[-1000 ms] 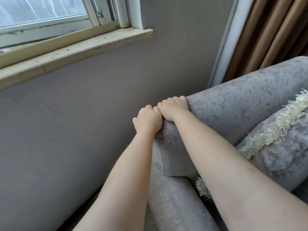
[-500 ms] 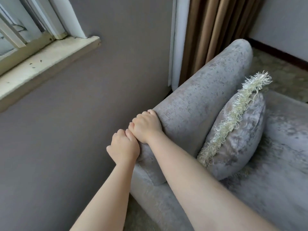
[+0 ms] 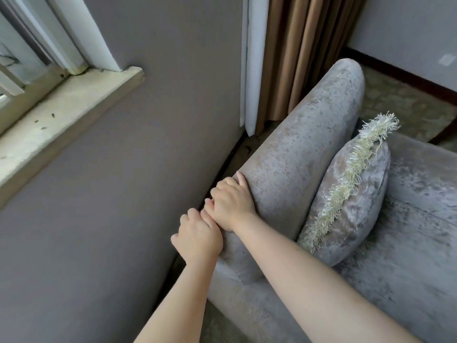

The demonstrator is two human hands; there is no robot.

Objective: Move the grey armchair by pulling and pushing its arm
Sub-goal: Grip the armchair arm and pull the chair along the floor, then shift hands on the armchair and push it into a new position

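The grey armchair's padded arm (image 3: 304, 154) runs from the lower middle up to the right, close beside a grey wall. My left hand (image 3: 197, 237) grips the near end of that arm, fingers curled over its wall-side edge. My right hand (image 3: 231, 203) grips the arm just beyond it, touching the left hand, with its fingers wrapped over the same edge. The fingertips of both hands are hidden in the gap between arm and wall. The seat (image 3: 415, 219) spreads to the right.
A grey cushion with a pale fringe (image 3: 353, 191) leans against the arm's inner side. The grey wall (image 3: 123, 194) stands at left under a stone window sill (image 3: 61, 105). Brown and white curtains (image 3: 284, 58) hang behind the chair. Patterned carpet (image 3: 408, 105) lies beyond.
The view has swung right and down, showing more of the seat, cushion and carpet. A narrow dark gap now shows between the chair's arm and the wall. Both hands keep their grip.
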